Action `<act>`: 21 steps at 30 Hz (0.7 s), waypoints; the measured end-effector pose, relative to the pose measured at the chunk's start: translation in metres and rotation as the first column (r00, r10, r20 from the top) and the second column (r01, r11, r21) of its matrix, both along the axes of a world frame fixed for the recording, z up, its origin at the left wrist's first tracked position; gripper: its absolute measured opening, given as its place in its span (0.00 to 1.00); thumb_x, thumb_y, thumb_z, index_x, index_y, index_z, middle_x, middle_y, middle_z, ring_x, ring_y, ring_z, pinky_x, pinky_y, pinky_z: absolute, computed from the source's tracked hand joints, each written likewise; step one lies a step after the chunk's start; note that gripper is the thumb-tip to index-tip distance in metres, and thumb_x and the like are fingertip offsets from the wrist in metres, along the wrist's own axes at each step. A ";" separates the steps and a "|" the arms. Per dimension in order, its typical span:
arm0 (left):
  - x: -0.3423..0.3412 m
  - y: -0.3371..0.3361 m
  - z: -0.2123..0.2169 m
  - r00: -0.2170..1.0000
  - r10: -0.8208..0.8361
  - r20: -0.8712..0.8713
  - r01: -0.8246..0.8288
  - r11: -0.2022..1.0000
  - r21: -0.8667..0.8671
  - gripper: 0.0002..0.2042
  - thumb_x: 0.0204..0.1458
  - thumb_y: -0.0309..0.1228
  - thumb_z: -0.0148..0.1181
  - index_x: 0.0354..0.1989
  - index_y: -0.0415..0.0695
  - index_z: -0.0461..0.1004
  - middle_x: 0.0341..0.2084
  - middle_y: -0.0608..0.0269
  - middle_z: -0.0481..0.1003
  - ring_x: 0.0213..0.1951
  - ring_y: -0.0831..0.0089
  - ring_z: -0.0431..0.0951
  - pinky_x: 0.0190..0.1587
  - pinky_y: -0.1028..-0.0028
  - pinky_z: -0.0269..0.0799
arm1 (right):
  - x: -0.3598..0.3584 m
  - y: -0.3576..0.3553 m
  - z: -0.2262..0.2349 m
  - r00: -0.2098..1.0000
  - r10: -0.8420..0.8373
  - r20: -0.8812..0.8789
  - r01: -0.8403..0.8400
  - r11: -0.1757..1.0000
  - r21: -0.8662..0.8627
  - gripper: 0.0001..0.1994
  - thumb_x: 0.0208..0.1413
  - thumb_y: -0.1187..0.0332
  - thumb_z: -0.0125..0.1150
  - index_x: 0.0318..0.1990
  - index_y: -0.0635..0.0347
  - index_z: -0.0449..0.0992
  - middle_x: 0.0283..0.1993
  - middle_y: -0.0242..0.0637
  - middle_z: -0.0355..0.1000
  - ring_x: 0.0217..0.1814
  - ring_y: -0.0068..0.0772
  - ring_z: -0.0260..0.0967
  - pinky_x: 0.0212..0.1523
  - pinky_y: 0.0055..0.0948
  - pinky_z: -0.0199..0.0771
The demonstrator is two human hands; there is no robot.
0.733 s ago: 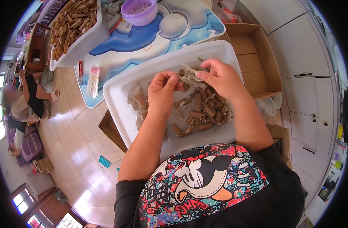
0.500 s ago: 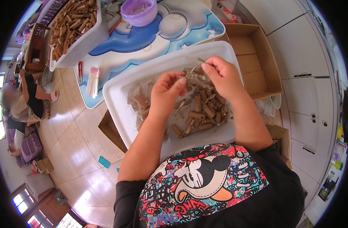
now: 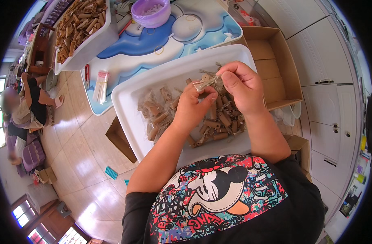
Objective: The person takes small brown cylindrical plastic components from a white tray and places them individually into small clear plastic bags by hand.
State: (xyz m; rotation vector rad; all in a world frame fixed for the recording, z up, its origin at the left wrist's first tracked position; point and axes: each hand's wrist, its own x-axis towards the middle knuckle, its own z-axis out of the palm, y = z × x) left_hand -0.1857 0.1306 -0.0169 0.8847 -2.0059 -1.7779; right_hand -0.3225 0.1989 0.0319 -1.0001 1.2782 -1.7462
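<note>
Strands [image 3: 211, 82] between left hand [image 3: 194, 103], right hand [image 3: 243, 86].

A pale, stringy bundle of thin strands [image 3: 207, 83], pinched between two hands.
From here I see it slightly right of upper centre in the frame, over the white tub [image 3: 153, 79], lying nearly level; its left end meets the left hand [image 3: 192, 105], its right end the right hand's [image 3: 243, 86] fingertips.

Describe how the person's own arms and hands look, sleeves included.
The left hand and right hand are both ungloved, with bare wrists and forearms. The plain black sleeves are short, ending around the elbows.
</note>
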 end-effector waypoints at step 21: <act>0.013 -0.001 0.030 0.932 0.250 -0.261 -0.165 0.937 0.308 0.09 0.48 0.23 0.59 0.39 0.41 0.73 0.29 0.69 0.70 0.32 0.81 0.70 0.35 0.82 0.66 | 0.009 -0.004 -0.005 0.975 -0.010 0.220 -0.013 0.994 0.106 0.07 0.54 0.67 0.57 0.29 0.60 0.71 0.22 0.19 0.62 0.22 0.08 0.50 0.21 0.13 0.49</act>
